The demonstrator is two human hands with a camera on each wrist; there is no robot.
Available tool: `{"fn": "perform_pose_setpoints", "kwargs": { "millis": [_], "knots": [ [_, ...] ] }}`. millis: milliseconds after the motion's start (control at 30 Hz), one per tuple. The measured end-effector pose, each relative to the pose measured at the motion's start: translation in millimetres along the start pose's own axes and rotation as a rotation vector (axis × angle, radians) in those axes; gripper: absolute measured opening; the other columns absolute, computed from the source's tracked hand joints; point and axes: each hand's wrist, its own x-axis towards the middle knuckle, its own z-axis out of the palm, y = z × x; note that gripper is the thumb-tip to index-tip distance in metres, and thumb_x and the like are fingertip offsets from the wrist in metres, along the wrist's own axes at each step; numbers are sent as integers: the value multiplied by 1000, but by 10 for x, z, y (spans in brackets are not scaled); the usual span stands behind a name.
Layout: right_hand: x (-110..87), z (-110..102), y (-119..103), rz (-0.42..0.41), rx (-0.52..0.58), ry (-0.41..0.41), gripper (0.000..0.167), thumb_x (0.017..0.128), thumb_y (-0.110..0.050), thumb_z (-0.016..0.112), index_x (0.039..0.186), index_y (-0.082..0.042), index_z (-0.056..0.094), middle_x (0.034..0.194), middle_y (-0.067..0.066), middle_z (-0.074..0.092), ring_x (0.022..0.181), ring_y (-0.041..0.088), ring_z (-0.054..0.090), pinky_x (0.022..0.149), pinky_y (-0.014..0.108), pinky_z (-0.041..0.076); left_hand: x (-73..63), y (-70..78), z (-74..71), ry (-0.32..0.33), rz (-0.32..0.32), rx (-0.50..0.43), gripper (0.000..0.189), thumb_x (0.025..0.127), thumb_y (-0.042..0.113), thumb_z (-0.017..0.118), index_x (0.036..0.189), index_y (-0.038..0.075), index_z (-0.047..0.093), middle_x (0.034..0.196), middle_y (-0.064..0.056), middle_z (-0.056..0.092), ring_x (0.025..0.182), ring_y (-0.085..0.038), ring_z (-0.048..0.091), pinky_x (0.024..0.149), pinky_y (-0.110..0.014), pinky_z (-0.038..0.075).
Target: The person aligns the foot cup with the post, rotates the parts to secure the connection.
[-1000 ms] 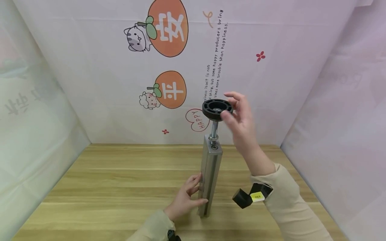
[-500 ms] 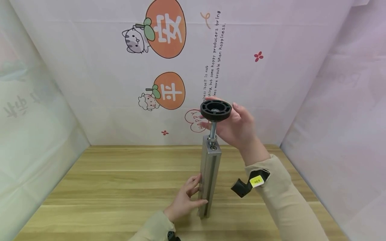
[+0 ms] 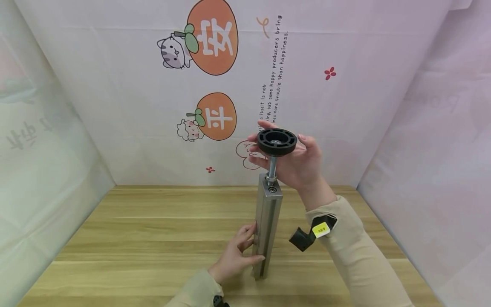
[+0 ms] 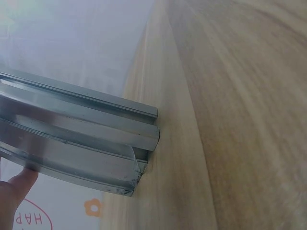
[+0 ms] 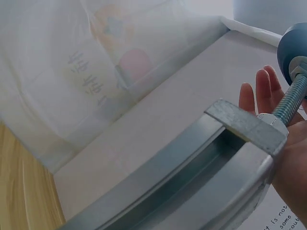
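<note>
An aluminium profile (image 3: pixel 264 226) stands upright on the wooden table, its lower end against the boards in the left wrist view. From its top plate rises a threaded rod (image 5: pixel 292 98) with a nut at the base, capped by a round black levelling foot (image 3: pixel 277 149). My left hand (image 3: pixel 233 256) grips the profile low down, thumb on the front face and fingers on the left side. Around the far side of the foot my right hand (image 3: pixel 303 166) spreads its fingers, palm towards the rod and thumb up beside the right rim. The foot partly hides those fingers.
Wood-grain table (image 3: pixel 153 230) lies under the profile. White printed cloth (image 3: pixel 122 85) forms the back wall close behind, with further cloth walls at left and right. A black wrist camera (image 3: pixel 303 238) juts from the right sleeve.
My right hand has moved left from the foot's right rim, its fingers now spread behind the foot and rod. The left hand and the profile have stayed in place.
</note>
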Motion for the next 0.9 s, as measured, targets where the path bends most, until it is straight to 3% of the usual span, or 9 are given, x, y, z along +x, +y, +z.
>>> {"fn": "perform_pose_setpoints", "kwargs": {
  "millis": [233, 633, 767, 900],
  "knots": [
    [7, -3, 11, -27, 28, -27, 53, 89, -32, 41, 138, -10, 41, 128, 14, 52, 113, 23, 53, 103, 37, 43, 5, 19, 2, 2, -24, 2, 82, 84, 0, 68, 149, 11, 19, 136, -26, 33, 125, -10, 43, 98, -30, 49],
    [5, 38, -5, -49, 71, 1, 51, 86, -25, 44, 134, -10, 45, 123, 15, 51, 110, 23, 52, 101, 35, 44, 17, -7, 7, 5, 55, 17, 80, 84, -3, 66, 149, 9, 20, 136, -22, 35, 125, -3, 40, 103, -26, 44],
    [3, 31, -10, -48, 51, 4, 49, 87, -25, 45, 133, -11, 46, 123, 14, 51, 111, 22, 52, 102, 34, 44, 16, -14, 9, 4, 56, -3, 81, 84, -4, 66, 149, 10, 20, 136, -20, 35, 125, -4, 40, 102, -27, 45],
    [-1, 23, -11, -56, 36, -15, 47, 88, -24, 46, 134, -13, 46, 125, 14, 49, 112, 22, 50, 103, 34, 43, 3, -13, 13, 3, 43, -9, 81, 84, -4, 66, 149, 9, 20, 135, -26, 34, 126, -6, 41, 101, -28, 47]
  ]
}}
